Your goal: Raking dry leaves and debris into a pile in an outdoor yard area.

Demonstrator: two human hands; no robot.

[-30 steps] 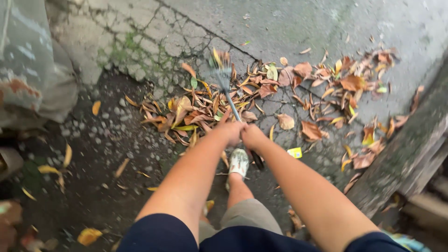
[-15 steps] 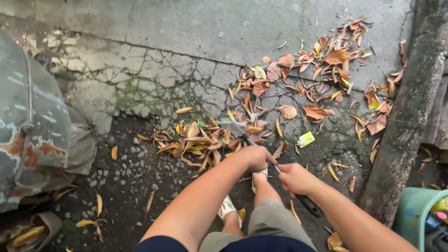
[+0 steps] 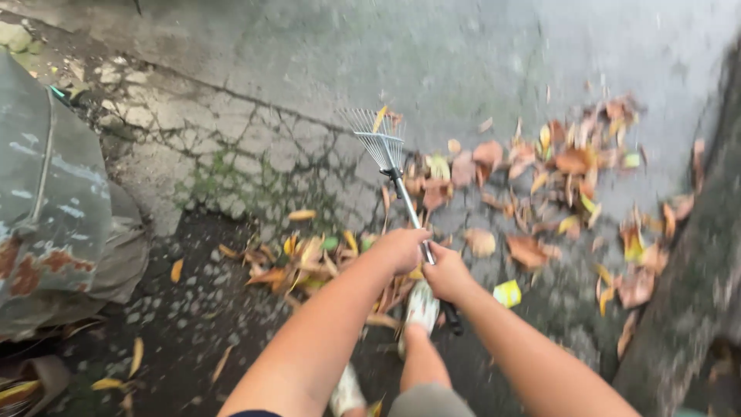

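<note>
Bare forearms, khaki shorts [image 3: 428, 401], white shoes [image 3: 422, 306]

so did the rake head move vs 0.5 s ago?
Yes. The rake head went forward, from the near leaf pile out onto the cracked concrete beyond.

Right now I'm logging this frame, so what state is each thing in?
Left hand: closed round the rake handle.
Right hand: closed round the handle, lower down.
Rake: tines fanned, a leaf caught in them.
Dry leaves: scattered loose.
Pavement: cracked, mossy.
</note>
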